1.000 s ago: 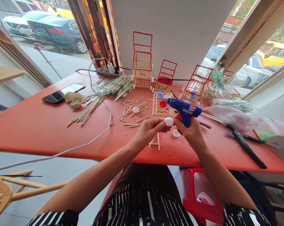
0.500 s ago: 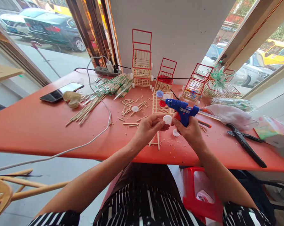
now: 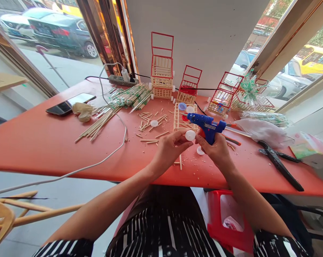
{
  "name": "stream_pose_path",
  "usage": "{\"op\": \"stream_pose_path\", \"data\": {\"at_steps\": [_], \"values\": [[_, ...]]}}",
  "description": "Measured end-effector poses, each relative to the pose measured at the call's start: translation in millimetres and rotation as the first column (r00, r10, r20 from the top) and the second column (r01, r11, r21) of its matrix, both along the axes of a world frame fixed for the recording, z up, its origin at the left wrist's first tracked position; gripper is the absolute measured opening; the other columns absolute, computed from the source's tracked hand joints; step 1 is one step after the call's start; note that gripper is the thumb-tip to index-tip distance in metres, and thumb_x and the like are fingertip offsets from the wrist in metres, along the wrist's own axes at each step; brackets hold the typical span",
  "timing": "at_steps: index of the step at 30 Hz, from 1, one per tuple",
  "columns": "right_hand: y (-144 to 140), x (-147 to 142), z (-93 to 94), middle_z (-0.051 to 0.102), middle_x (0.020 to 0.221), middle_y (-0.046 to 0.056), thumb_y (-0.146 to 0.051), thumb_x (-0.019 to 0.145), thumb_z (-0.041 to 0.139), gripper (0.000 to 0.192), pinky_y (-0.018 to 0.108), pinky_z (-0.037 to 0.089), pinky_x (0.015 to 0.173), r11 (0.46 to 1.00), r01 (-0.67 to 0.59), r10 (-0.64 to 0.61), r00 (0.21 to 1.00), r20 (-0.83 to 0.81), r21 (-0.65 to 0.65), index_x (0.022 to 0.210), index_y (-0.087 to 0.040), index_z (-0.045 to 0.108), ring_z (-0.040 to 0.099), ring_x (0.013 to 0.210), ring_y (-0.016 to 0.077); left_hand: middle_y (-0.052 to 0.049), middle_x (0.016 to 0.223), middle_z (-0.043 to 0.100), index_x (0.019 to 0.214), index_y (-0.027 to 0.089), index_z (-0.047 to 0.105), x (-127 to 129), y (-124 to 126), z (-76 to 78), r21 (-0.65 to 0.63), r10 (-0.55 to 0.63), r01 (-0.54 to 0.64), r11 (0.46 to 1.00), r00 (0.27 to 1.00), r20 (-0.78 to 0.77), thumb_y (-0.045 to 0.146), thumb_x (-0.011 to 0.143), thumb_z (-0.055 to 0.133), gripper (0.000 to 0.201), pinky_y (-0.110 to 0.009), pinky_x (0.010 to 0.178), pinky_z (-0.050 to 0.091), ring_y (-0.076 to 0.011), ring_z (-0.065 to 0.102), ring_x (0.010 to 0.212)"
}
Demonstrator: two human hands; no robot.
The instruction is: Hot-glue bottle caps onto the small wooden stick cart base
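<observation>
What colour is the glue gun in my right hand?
Blue. The glue gun, gripped by the right hand, shows clearly in the head view.

Left hand (image 3: 170, 147) is pinching a white cap (image 3: 190, 135) at its fingertips; right hand (image 3: 216, 149) is gripping a blue glue gun (image 3: 207, 124), nozzle pointing left just above the cap. Behind them on the orange table (image 3: 43, 142), a stick frame (image 3: 183, 120) is lying among scattered sticks (image 3: 150, 125), another cap (image 3: 200, 150) resting beside the right hand.

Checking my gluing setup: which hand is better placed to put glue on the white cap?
Probably the right hand: it grips the blue glue gun, nozzle just above the white cap. The left hand is occupied pinching that cap.
</observation>
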State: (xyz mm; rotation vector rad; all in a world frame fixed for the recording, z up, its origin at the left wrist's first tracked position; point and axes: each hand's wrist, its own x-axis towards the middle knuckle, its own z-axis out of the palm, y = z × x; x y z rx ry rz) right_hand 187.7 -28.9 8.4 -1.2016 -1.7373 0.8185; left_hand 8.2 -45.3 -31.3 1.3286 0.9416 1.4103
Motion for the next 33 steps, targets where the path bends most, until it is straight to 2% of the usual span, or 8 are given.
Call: {"op": "stream_pose_path", "data": {"at_steps": [4, 8, 11, 14, 18, 22, 29, 33], "values": [[0.3, -1.5, 1.5, 0.065, 0.074, 0.001, -0.052, 0.085, 0.077, 0.032, 0.032, 0.048, 0.066, 0.999, 0.003, -0.004, 1.0, 0.011, 0.054, 0.087, -0.021, 0.069, 0.057, 0.067, 0.0176, -0.006, 0.093, 0.081, 0.115, 0.017, 0.08, -0.2, -2.2, 2.7, 0.002, 0.018, -0.018, 1.0, 1.0, -0.022, 0.034, 0.079, 0.081, 0.039, -0.031, 0.081, 0.06, -0.0188, 0.073, 0.086], [0.2, -3.2, 4.1, 0.071, 0.08, 0.003, -0.054, 0.084, 0.078, 0.033, 0.034, 0.054, 0.073, 0.997, -0.012, 0.013, 1.0, -0.011, 0.074, 0.087, -0.023, 0.071, 0.064, 0.075, 0.0211, -0.006, 0.098, 0.082, 0.114, 0.015, 0.078, 0.2, -1.8, 4.9, -0.078, -0.082, 0.092, 0.993, 0.989, 0.124, 0.034, 0.073, 0.087, 0.045, -0.032, 0.087, 0.06, -0.0184, 0.076, 0.089], [-0.5, -4.5, 5.1, 0.071, 0.077, 0.003, -0.057, 0.083, 0.078, 0.035, 0.034, 0.054, 0.07, 0.998, -0.001, 0.001, 1.0, 0.005, 0.059, 0.085, -0.023, 0.071, 0.063, 0.073, 0.0211, -0.005, 0.096, 0.082, 0.113, 0.015, 0.077, 0.5, -1.3, 5.6, -0.124, -0.107, 0.129, 0.984, 0.98, 0.167, 0.034, 0.07, 0.089, 0.049, -0.031, 0.085, 0.061, -0.0176, 0.075, 0.086], [-1.4, -5.2, 5.7, 0.07, 0.074, 0.002, -0.059, 0.082, 0.078, 0.037, 0.033, 0.053, 0.068, 0.999, 0.002, -0.002, 1.0, 0.015, 0.045, 0.084, -0.023, 0.071, 0.062, 0.07, 0.0205, -0.006, 0.094, 0.081, 0.111, 0.014, 0.078, 0.4, -2.9, 7.0, -0.112, -0.06, 0.069, 0.991, 0.994, 0.086, 0.039, 0.073, 0.087, 0.046, -0.031, 0.08, 0.06, -0.0177, 0.074, 0.082], [-2.0, -5.2, 6.9, 0.075, 0.083, 0.004, -0.059, 0.082, 0.08, 0.038, 0.035, 0.057, 0.074, 0.998, 0.0, 0.002, 1.0, -0.026, 0.069, 0.089, -0.023, 0.072, 0.068, 0.077, 0.0227, -0.009, 0.095, 0.082, 0.105, 0.014, 0.079, -0.4, -6.6, 10.4, -0.025, 0.006, -0.007, 1.0, 0.999, -0.038, 0.039, 0.079, 0.082, 0.037, -0.031, 0.08, 0.06, -0.0192, 0.074, 0.084], [-3.3, -4.9, 6.8, 0.077, 0.09, 0.005, -0.056, 0.083, 0.079, 0.035, 0.036, 0.059, 0.078, 0.997, -0.003, 0.007, 0.999, -0.051, 0.082, 0.09, -0.023, 0.07, 0.07, 0.081, 0.0228, -0.005, 0.084, 0.079, 0.096, 0.015, 0.08, -0.7, -9.7, 14.6, 0.062, 0.073, -0.065, 0.996, 0.987, -0.143, 0.035, 0.082, 0.078, 0.025, -0.025, 0.071, 0.055, -0.0155, 0.069, 0.074], [-5.9, -4.9, 4.8, 0.081, 0.097, 0.006, -0.051, 0.085, 0.075, 0.029, 0.035, 0.058, 0.071, 0.995, 0.034, -0.032, 0.999, -0.014, 0.096, 0.093, -0.023, 0.071, 0.071, 0.082, 0.023, -0.002, 0.077, 0.077, 0.093, 0.016, 0.081, -1.2, -12.4, 16.7, 0.134, 0.119, -0.088, 0.987, 0.964, -0.238, 0.034, 0.086, 0.074, 0.02, -0.023, 0.066, 0.05, -0.0139, 0.065, 0.069], [-5.1, -4.2, 5.6, 0.082, 0.096, 0.006, -0.047, 0.086, 0.075, 0.025, 0.036, 0.06, 0.077, 0.991, 0.008, -0.008, 1.0, -0.008, 0.136, 0.093, -0.023, 0.072, 0.074, 0.086, 0.024, -0.003, 0.082, 0.08, 0.098, 0.017, 0.084, -2.7, -14.1, 18.2, 0.153, 0.138, -0.1, 0.983, 0.955, -0.262, 0.034, 0.087, 0.074, 0.023, -0.025, 0.07, 0.053, -0.0155, 0.069, 0.072]]}}
